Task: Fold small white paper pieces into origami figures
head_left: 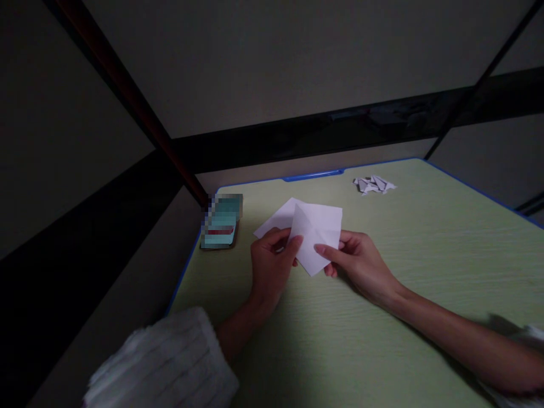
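A partly folded white paper sheet [317, 229] is held just above the pale green table [425, 255], near its middle. My left hand [272, 266] pinches the sheet's left side, thumb on top. My right hand [361, 263] grips its lower right part, fingers curled behind the paper and thumb in front. A diagonal crease runs across the upper flap, and a second layer of paper sticks out to the left.
A small heap of folded white paper pieces [373, 185] lies near the table's far edge. A teal, blurred flat object [221, 222] rests at the far left corner. The table has a blue rim [314, 174]; dark walls stand behind.
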Available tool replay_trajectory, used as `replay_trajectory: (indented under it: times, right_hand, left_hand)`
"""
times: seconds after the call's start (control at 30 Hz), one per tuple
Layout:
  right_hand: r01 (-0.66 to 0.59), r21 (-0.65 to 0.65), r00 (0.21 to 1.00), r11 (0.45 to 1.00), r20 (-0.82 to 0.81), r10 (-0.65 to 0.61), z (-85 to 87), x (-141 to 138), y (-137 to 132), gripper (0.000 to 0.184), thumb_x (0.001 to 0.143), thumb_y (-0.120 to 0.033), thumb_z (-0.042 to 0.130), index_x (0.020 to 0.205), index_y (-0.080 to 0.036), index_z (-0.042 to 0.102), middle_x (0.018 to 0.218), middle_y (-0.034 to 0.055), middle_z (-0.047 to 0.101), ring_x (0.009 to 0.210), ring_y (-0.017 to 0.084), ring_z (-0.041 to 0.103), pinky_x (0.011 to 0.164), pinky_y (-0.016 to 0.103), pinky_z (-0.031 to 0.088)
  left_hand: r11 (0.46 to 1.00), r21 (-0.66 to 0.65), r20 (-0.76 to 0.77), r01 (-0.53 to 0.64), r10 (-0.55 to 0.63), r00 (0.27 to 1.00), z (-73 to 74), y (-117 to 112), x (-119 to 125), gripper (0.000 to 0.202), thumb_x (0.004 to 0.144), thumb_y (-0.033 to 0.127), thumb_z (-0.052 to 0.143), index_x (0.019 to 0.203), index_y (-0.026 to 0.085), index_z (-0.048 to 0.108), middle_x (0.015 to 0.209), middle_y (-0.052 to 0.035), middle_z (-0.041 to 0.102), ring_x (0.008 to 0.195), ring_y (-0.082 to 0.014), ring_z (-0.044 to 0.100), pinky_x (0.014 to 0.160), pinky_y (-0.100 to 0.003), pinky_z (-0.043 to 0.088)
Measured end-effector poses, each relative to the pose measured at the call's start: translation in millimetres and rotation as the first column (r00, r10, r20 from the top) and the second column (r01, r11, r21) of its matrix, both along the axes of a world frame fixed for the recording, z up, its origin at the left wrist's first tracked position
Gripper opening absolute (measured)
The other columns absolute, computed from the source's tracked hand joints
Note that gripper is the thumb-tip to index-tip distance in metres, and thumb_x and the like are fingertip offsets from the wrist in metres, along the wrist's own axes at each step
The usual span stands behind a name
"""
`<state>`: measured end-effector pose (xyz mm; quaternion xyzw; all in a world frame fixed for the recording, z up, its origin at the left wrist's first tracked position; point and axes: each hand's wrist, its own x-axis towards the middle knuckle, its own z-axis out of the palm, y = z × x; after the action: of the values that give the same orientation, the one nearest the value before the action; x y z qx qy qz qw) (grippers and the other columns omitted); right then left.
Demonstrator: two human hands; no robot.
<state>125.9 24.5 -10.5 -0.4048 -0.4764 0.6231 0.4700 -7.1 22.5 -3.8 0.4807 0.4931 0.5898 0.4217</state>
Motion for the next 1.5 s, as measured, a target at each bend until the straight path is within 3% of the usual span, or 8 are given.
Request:
replay_trajectory:
  times: [0.17, 0.37, 0.63, 0.83, 1.0, 1.13, 1.33, 1.5]
  right_hand:
    - [-0.022, -0.017, 0.997, 1.0, 0.076, 0.023, 3.9, -1.1, -1.9, 0.018, 0.06, -0.023, 0.066, 0.053, -0.012, 0.053, 0.035, -0.0042, 0.052, 0.03, 0.004, 0.043, 0.033, 0.016, 0.034]
    - [-0.029, -0.002, 0.993, 1.0, 0.118, 0.029, 8.4, -1.3, -3.9, 0.019, 0.062, -0.025, 0.065, 0.053, -0.013, 0.053, 0.035, -0.0046, 0.051, 0.03, 0.004, 0.043, 0.032, 0.016, 0.034]
    - [-0.021, 0.028, 0.997, 0.999, 0.073, 0.019, 7.4, -1.8, -4.0, 0.02, 0.062, -0.026, 0.066, 0.052, -0.013, 0.054, 0.035, -0.004, 0.051, 0.03, 0.004, 0.042, 0.032, 0.017, 0.033]
    - [-0.02, 0.024, 1.0, 1.0, 0.016, 0.02, 3.4, -0.8, -2.5, 0.016, 0.061, -0.024, 0.068, 0.056, -0.013, 0.057, 0.036, -0.0047, 0.052, 0.03, 0.004, 0.042, 0.033, 0.016, 0.032]
    - [0.034, 0.005, 0.994, 0.999, -0.105, -0.033, 0.0, 0.1, 0.7, 0.017, 0.06, -0.022, 0.069, 0.055, -0.013, 0.056, 0.038, -0.0052, 0.052, 0.032, 0.003, 0.042, 0.032, 0.014, 0.03]
    - [0.085, -0.058, 0.984, 0.995, -0.152, -0.093, 2.4, -0.1, 2.4, 0.015, 0.057, -0.02, 0.07, 0.056, -0.012, 0.057, 0.041, -0.0046, 0.053, 0.032, 0.002, 0.041, 0.032, 0.013, 0.03]
    - [0.086, -0.095, 0.98, 0.992, -0.17, -0.101, 6.8, -1.5, 1.1, 0.014, 0.056, -0.018, 0.07, 0.057, -0.012, 0.058, 0.041, -0.0043, 0.053, 0.032, 0.002, 0.041, 0.031, 0.013, 0.03]
    - [0.101, -0.069, 0.983, 0.992, -0.145, -0.11, 4.0, -0.6, 1.1, 0.014, 0.057, -0.02, 0.07, 0.058, -0.013, 0.058, 0.041, -0.0041, 0.053, 0.032, 0.003, 0.042, 0.031, 0.015, 0.03]
  left_hand:
    - [1.0, -0.017, -0.004, -0.012, 0.012, 1.0, -1.3, 0.0, 0.6, 0.008, 0.06, 0.018, 0.063, 0.064, 0.012, 0.064, 0.06, 0.0014, 0.058, 0.051, -0.0072, 0.05, 0.043, -0.017, 0.038]
    - [0.998, 0.057, -0.108, -0.013, 0.019, 0.994, -1.4, 0.0, 0.3, 0.005, 0.062, 0.016, 0.062, 0.063, 0.012, 0.064, 0.06, 0.0013, 0.056, 0.054, -0.0077, 0.049, 0.048, -0.017, 0.039]
    - [0.974, 0.223, -0.276, 0.035, 0.029, 0.961, -1.4, -3.3, -3.6, 0.01, 0.068, 0.017, 0.057, 0.06, 0.015, 0.062, 0.065, 0.0005, 0.053, 0.058, -0.008, 0.049, 0.043, -0.016, 0.036]
    - [0.951, 0.296, -0.376, 0.088, 0.031, 0.926, 1.1, -6.0, -5.3, 0.014, 0.07, 0.012, 0.054, 0.072, 0.017, 0.067, 0.072, -0.0015, 0.059, 0.062, -0.0084, 0.052, 0.049, -0.016, 0.041]
    - [0.984, 0.14, -0.219, 0.111, -0.078, 0.972, 1.7, -3.7, -2.7, 0.024, 0.065, 0.018, 0.059, 0.089, 0.016, 0.064, 0.079, -0.003, 0.061, 0.063, -0.0098, 0.054, 0.045, -0.016, 0.043]
    - [0.996, -0.024, -0.029, 0.088, -0.089, 0.996, 4.1, -1.4, -0.1, 0.032, 0.062, 0.019, 0.063, 0.092, 0.011, 0.061, 0.058, 0.0014, 0.058, 0.044, -0.0059, 0.048, 0.038, -0.016, 0.043]
    - [0.992, 0.092, -0.033, 0.09, -0.088, 0.996, 2.9, -2.7, -0.4, 0.017, 0.066, 0.019, 0.06, 0.082, 0.016, 0.066, 0.087, -0.004, 0.061, 0.056, -0.0067, 0.053, 0.04, -0.015, 0.044]
    - [0.987, 0.099, -0.043, 0.127, -0.124, 0.991, 5.1, -5.5, 0.4, 0.016, 0.071, 0.023, 0.055, 0.078, 0.017, 0.068, 0.09, -0.0065, 0.063, 0.065, -0.0102, 0.055, 0.04, -0.015, 0.044]
